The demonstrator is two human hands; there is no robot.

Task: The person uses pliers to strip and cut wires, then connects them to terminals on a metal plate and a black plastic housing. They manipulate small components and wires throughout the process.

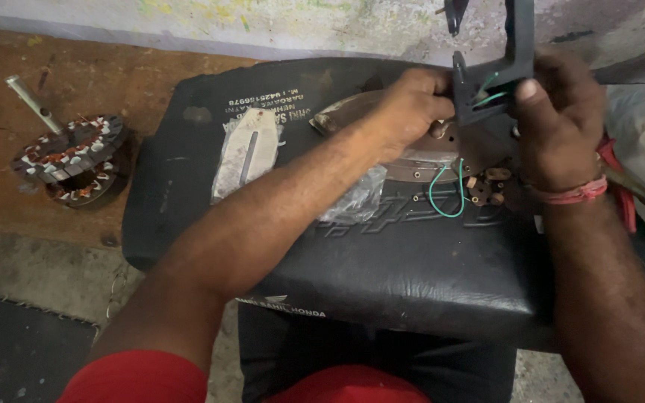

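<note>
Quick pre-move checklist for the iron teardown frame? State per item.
1. Left hand on the dark plastic handle: ok, fingers wrap its left side.
2. Right hand grip on the handle: ok, thumb pressed on its front.
3. Green wire free of snags: cannot tell, it loops loose over the black cushion and its upper end is hidden by the hands.
4. Metal iron base resting steady on the cushion: ok.
5. Small brown terminal block attached: cannot tell.
6. Bagged flat part out of the way: ok, it lies left of the hands.
</note>
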